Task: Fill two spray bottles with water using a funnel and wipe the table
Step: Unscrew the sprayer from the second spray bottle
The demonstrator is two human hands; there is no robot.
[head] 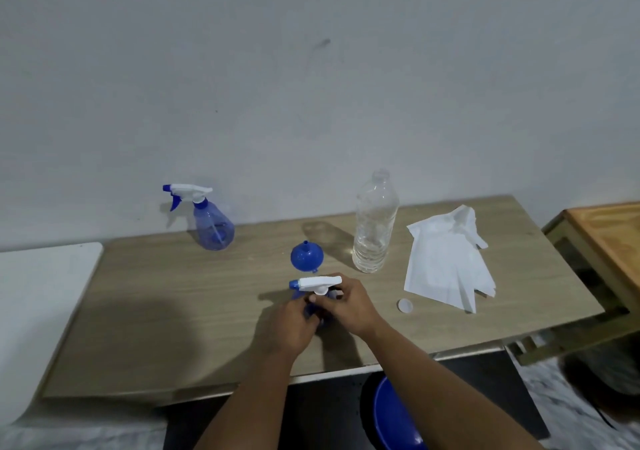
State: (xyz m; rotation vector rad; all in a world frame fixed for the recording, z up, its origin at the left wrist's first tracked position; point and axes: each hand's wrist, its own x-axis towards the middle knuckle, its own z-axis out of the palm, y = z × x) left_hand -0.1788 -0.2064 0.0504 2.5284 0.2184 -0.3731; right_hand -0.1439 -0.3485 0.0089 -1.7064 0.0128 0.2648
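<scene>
On the wooden table [173, 311] a blue spray bottle with a white trigger head [317, 285] stands near the front middle. My left hand [294, 325] grips its blue body from the left. My right hand [349, 302] pinches the collar under the trigger head. Most of the bottle's body is hidden by my hands. A second blue spray bottle [211, 222] stands capped at the back left. A blue funnel [306, 257] lies upside down just behind my hands. A clear water bottle [374, 224], uncapped and nearly empty, stands to the right of the funnel.
White tissue paper [446, 262] lies spread at the right, and a small white bottle cap [404, 305] sits in front of it. A white surface [38, 311] adjoins the table's left edge. A wooden stand [602, 238] is at the right. A blue stool [394, 418] shows below the front edge.
</scene>
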